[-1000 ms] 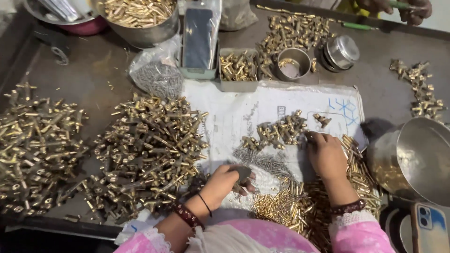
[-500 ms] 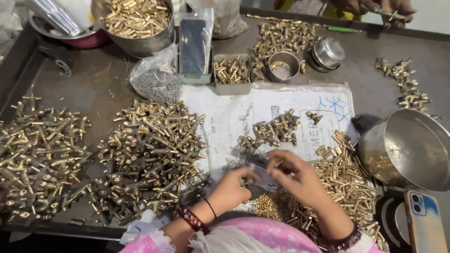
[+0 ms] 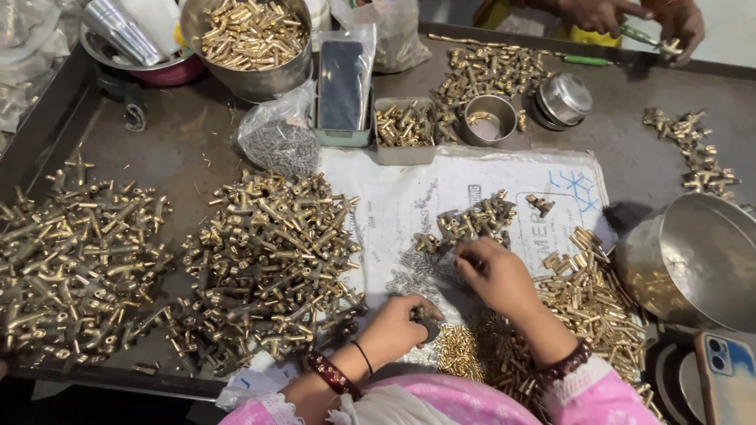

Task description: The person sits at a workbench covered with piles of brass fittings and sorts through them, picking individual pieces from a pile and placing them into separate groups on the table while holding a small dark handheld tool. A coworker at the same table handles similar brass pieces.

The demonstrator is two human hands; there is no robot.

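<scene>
Dark metal worktop [image 3: 197, 157], raised rim on left and far edges. Along the left edge, a spread of brass T-shaped fittings [image 3: 75, 260]; just right of it, nearer the middle, a second, denser heap of brass fittings [image 3: 272, 260]. At the far edge, a steel bowl [image 3: 248, 75] filled with short brass sleeves, a clear bag of small grey screws [image 3: 276, 142] below it, then a phone in a plastic sleeve [image 3: 341, 83] lying on a shallow tin, and a small rectangular tin of brass pieces [image 3: 403, 126]. A printed white sheet [image 3: 394, 205] covers the middle of the worktop toward the near edge. On the sheet near the near edge, the left hand [image 3: 398, 327] has its fingers curled narrow around a small dark part, which I cannot identify. Just right of it, the right hand [image 3: 496, 275] presses fingertips down into a scatter of tiny grey screws [image 3: 425, 271], fingers pinched close; whether they grip one cannot be told. Beyond the fingertips sits a small cluster of brass fittings [image 3: 476, 220]. Right of the right wrist, a pile of brass sleeves [image 3: 587, 295]. At the right edge, a large steel pot [image 3: 709, 252] tilted on its side. At the far right corner, another person's hands [image 3: 630, 16] work a fitting.
</scene>
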